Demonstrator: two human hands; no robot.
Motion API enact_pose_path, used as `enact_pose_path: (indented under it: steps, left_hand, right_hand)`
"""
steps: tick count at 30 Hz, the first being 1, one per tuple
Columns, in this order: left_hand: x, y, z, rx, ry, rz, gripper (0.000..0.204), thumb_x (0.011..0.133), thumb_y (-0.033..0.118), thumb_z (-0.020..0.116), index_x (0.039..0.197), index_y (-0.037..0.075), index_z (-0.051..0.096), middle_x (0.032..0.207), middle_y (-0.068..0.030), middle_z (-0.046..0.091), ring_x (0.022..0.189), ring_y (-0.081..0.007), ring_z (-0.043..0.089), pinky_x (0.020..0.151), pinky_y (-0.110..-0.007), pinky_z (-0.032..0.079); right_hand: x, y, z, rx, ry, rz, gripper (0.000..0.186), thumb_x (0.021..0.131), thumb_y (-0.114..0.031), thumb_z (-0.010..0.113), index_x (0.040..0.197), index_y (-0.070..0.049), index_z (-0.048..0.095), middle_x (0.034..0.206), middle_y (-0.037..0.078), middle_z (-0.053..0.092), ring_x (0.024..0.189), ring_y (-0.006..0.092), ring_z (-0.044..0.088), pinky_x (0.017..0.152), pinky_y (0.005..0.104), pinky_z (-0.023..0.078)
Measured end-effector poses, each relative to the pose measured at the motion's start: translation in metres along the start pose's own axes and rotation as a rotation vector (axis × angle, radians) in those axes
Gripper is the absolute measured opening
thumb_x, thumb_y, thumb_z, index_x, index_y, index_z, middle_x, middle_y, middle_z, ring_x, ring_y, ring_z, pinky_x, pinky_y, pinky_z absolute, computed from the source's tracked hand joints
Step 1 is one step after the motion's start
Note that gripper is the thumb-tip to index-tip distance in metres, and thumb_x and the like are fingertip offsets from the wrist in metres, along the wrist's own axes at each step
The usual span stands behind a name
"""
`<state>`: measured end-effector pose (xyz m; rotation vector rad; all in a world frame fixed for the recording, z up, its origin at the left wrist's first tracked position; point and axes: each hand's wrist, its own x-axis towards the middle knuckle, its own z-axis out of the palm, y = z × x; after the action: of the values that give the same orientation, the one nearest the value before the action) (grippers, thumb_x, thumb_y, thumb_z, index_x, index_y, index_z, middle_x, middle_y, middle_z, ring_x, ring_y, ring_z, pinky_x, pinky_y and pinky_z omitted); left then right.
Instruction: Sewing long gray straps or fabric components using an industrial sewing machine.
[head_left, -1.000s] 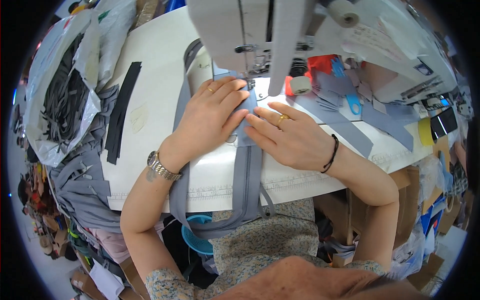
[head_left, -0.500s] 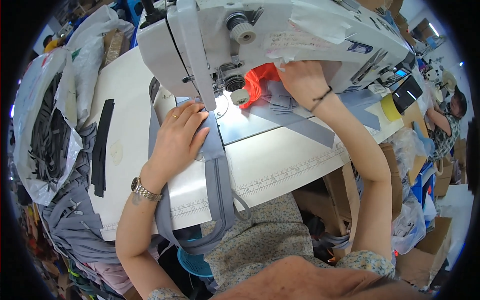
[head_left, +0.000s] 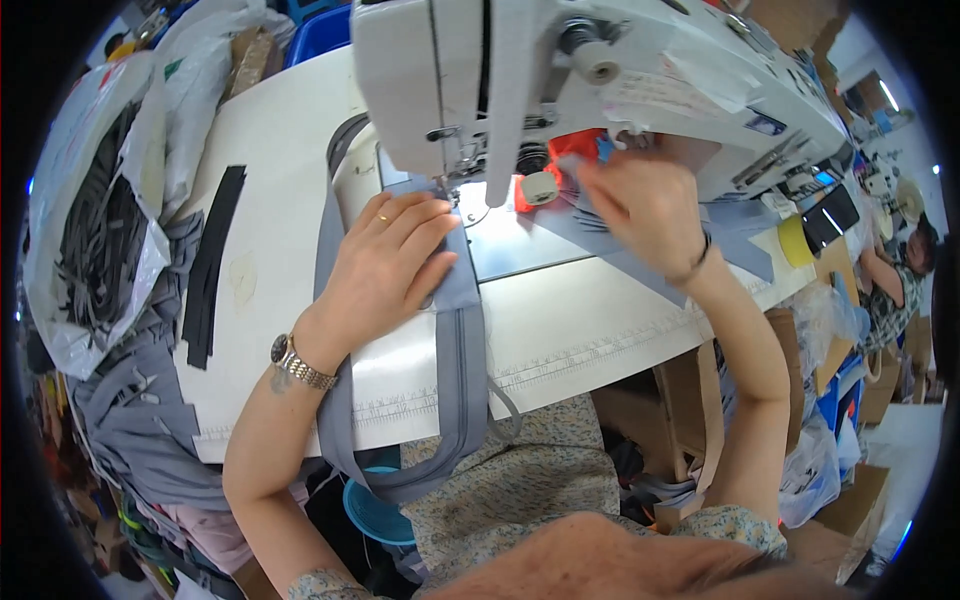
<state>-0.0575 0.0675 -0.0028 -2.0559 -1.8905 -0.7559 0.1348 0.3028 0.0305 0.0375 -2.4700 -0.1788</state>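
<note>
My left hand lies flat over a grey fabric strip with a zipper, its fingertips beside the needle area of a white sewing machine. The strip loops down over the table's front edge toward my lap. Under the machine's arm, my right hand is smeared by motion, with its fingers curled. At its fingertips is a blurred greyish bit that I cannot make out. Close by lie an orange-red cloth and a stack of small grey fabric pieces, partly hidden by the hand.
Black strips lie on the table's left. Beyond them stands a plastic bag of dark strips, above a grey fabric pile. A yellow tape roll and phone sit at right. A person sits farther right.
My right hand has drawn back from the orange-red cloth, toward me. My left hand stays on the grey strip. The whole view has shifted, so the machine appears farther right.
</note>
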Motion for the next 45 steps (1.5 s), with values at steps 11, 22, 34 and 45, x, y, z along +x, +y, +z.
enact_pose_path:
  steps: [11, 22, 34, 45]
  left_hand:
    - [-0.002, 0.0, -0.01, -0.023, 0.199, -0.124, 0.024, 0.076, -0.004, 0.07, 0.099, 0.0, 0.066, 0.086, -0.0098, 0.064, 0.082, -0.0223, 0.067, 0.071, -0.032, 0.055]
    - [0.001, 0.016, 0.002, 0.123, 0.015, 0.145, 0.029, 0.072, 0.007, 0.068, 0.099, -0.003, 0.065, 0.099, -0.0101, 0.062, 0.094, -0.0249, 0.065, 0.073, -0.032, 0.057]
    - [0.002, 0.015, 0.006, -0.006, -0.009, 0.066, 0.026, 0.074, 0.006, 0.07, 0.099, 0.001, 0.066, 0.097, -0.0086, 0.063, 0.094, -0.024, 0.065, 0.075, -0.033, 0.057]
    - [-0.002, 0.011, -0.005, -0.031, -0.076, 0.079, 0.026, 0.081, 0.013, 0.072, 0.103, -0.001, 0.068, 0.11, -0.0107, 0.066, 0.103, -0.0255, 0.066, 0.083, -0.035, 0.058]
  right_hand:
    - [0.023, -0.054, 0.014, 0.663, -0.273, -0.091, 0.041, 0.069, -0.012, 0.082, 0.108, -0.01, 0.07, 0.098, 0.008, 0.069, 0.087, 0.0234, 0.068, 0.078, 0.0332, 0.055]
    - [-0.004, -0.088, 0.029, 0.352, -0.048, -0.427, 0.025, 0.077, -0.011, 0.062, 0.095, 0.004, 0.068, 0.093, 0.012, 0.067, 0.095, 0.0247, 0.067, 0.087, 0.0338, 0.051]
    - [-0.003, -0.093, 0.028, 0.364, 0.046, -0.432, 0.018, 0.065, -0.013, 0.062, 0.078, 0.0, 0.066, 0.086, 0.009, 0.06, 0.09, 0.0217, 0.062, 0.088, 0.0348, 0.051]
    - [-0.007, -0.089, 0.024, 0.386, -0.115, -0.399, 0.022, 0.073, -0.006, 0.067, 0.093, 0.003, 0.068, 0.101, 0.011, 0.066, 0.099, 0.023, 0.066, 0.091, 0.0365, 0.054]
